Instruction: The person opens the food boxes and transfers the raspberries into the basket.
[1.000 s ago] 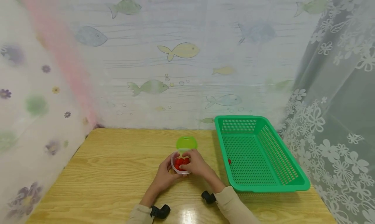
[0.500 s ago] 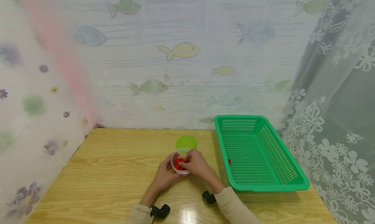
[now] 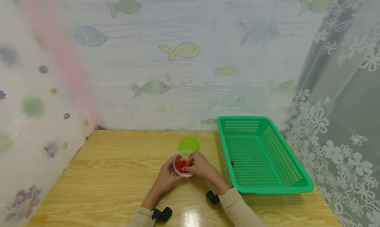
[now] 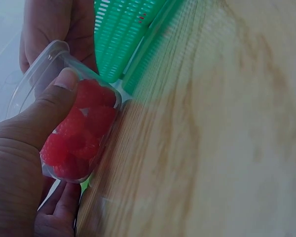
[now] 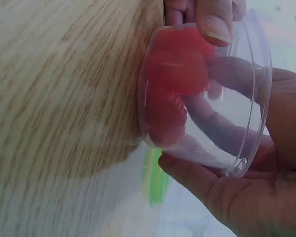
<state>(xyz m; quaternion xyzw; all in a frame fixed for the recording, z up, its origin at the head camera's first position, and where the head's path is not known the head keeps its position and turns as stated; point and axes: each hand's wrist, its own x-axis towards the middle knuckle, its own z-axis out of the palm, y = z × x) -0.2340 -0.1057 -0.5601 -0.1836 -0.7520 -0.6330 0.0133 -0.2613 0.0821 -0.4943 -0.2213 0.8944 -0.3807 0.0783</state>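
Note:
My left hand (image 3: 167, 177) grips a small clear plastic container (image 4: 53, 55) around its side, thumb (image 4: 44, 108) along the near wall. Several red raspberries (image 4: 81, 131) fill its lower part. Over the rim reaches my right hand (image 3: 202, 167), its thumb and finger inside. In the right wrist view, their tips close on either side of one raspberry (image 5: 190, 74) above the others. Another finger (image 5: 185, 173) lies against the outside wall. Just behind the container, a bright green lid (image 3: 189, 144) lies on the wooden table.
A large green plastic basket (image 3: 252, 167) stands at the right with one small red item (image 3: 232, 163) by its left wall. Wooden tabletop (image 3: 118, 167) stretches to the left. A fish-patterned curtain (image 3: 190, 88) hangs along the back edge.
The right hand's thumb and finger have drawn closer together among the raspberries, and the berries have shifted a little. The left hand and container stay in place.

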